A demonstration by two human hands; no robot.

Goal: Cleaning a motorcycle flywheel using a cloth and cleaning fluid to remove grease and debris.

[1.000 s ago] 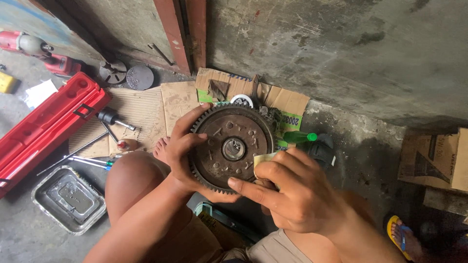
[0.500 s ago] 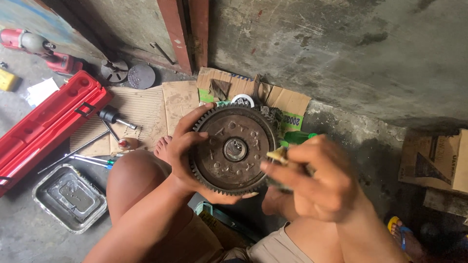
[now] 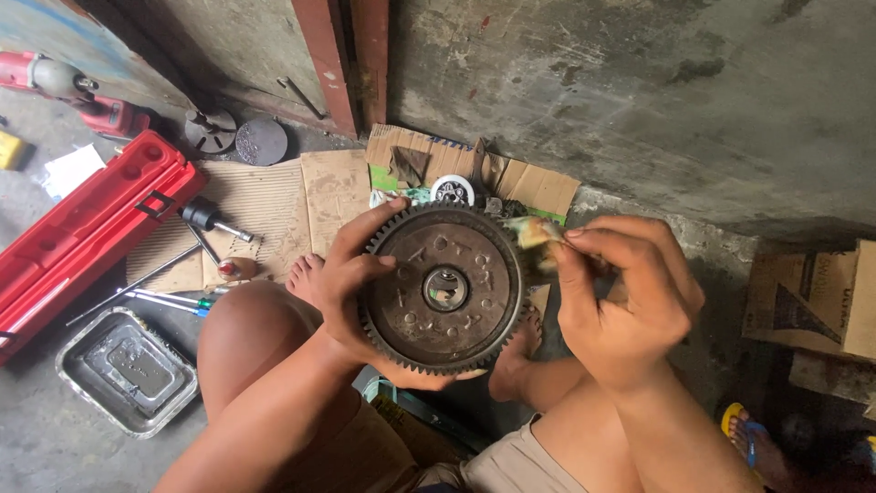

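Note:
My left hand [image 3: 351, 290] grips a large round toothed gear [image 3: 444, 288], dark and greasy, holding it upright over my knees with fingers wrapped around its left rim and underside. My right hand [image 3: 620, 297] is at the gear's upper right edge, fingers pinched on a small folded piece of yellowish paper or pad [image 3: 534, 233] that touches the teeth. The paper is blurred.
A red tool case [image 3: 87, 228] lies on the floor at left, with a metal tray [image 3: 126, 370] below it and screwdrivers [image 3: 169, 297] on flattened cardboard [image 3: 274, 205]. A red power tool [image 3: 64, 87] lies at top left. Cardboard boxes [image 3: 812, 292] sit at right beside a concrete wall.
My right hand has moved from the gear's lower right up to its upper right edge, carrying the small paper piece. The gear has tilted slightly in my left hand.

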